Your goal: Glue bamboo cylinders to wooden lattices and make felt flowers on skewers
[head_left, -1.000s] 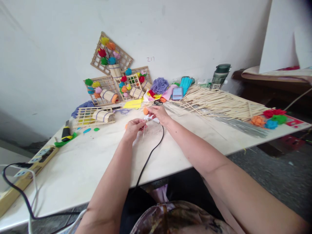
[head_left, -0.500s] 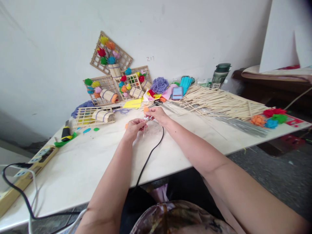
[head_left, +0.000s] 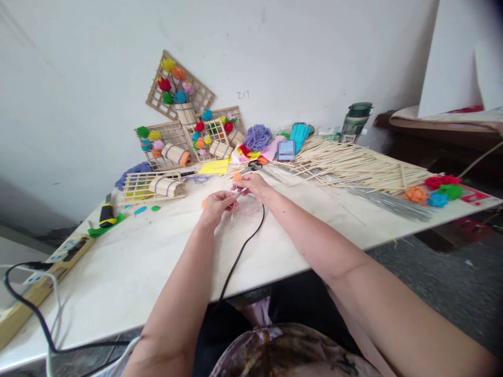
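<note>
Both hands meet over the table, pinching a small piece of work. My left hand (head_left: 218, 205) is closed on a thin wire stem (head_left: 232, 213), which hangs down below its fingertips. My right hand (head_left: 253, 186), also closed, pinches a small orange petal-like piece (head_left: 237, 177) at the upper end. Between the two sets of fingertips is a small whitish bit; its kind is too small to make out. Another orange piece (head_left: 204, 203) lies on the table by my left hand, partly covered. A black cord (head_left: 244, 245) runs from near my right hand to the table's front edge.
Stick lattices with colourful flowers (head_left: 178, 84) lean on the wall. Wooden sticks (head_left: 353, 162) and grey wires (head_left: 387, 201) lie right. Purple yarn (head_left: 257, 137) sits at the back. A yellow-black cutter (head_left: 106, 213) and a power strip (head_left: 58, 269) lie left.
The orange piece and my right fingertips have shifted very slightly, and less of the whitish bit shows between the fingers. Both arms stay in place.
</note>
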Motion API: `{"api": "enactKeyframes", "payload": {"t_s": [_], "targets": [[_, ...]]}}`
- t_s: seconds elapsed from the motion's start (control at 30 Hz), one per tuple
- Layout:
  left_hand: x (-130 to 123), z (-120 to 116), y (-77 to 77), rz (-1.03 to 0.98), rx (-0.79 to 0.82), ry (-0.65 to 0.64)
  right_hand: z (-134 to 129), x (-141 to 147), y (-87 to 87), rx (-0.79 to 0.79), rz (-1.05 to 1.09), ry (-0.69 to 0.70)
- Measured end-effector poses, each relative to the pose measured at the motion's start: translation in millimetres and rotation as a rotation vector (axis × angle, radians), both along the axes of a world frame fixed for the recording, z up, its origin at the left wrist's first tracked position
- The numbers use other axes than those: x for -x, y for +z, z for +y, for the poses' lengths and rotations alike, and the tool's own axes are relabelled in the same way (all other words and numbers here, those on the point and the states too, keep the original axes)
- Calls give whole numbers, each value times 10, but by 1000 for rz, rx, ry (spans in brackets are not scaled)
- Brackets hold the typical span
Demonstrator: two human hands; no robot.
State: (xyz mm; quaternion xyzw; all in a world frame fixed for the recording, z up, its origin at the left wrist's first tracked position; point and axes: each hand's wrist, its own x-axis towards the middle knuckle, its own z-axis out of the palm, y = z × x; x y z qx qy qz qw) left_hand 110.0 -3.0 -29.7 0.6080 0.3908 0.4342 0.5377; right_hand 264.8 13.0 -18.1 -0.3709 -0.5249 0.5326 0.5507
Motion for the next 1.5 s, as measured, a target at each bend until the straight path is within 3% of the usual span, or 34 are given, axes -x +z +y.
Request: {"api": "enactKeyframes", "payload": {"t_s": [1.03, 1.5], "targets": [[15, -22, 31, 53, 67, -47, 58, -47, -5, -39, 86, -144], [14, -13, 11, 46, 57, -33, 53, -46, -12, -43, 131, -101]]}}
